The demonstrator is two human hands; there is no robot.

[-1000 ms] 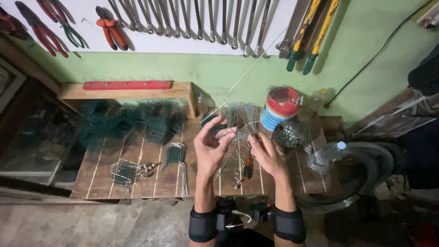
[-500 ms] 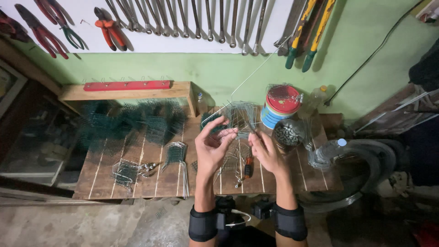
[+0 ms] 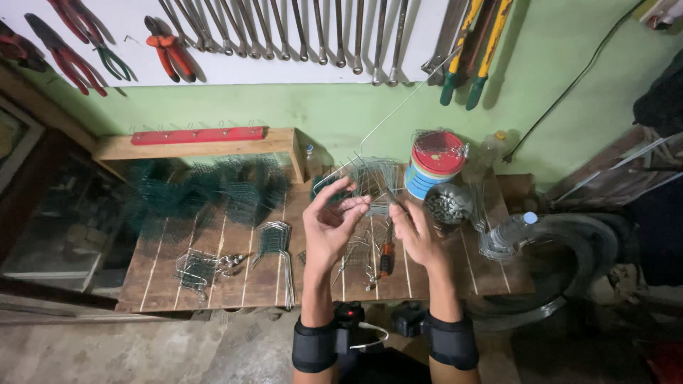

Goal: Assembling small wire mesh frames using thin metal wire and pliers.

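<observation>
Bending thin grey wire (image 3: 377, 206) above a slatted wooden bench (image 3: 242, 281): left hand (image 3: 329, 226) and right hand (image 3: 416, 238) pinch the piece between fingertips, mid-shaping by judgement; a further bend calls for firm pinch, pliers (image 3: 385, 257) lying beneath, wire-piece tub (image 3: 447, 206) beside.

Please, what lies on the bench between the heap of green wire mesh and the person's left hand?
In the head view, a bundle of bent wire pieces lies on the wooden bench, between the green wire mesh and the left hand.
</observation>
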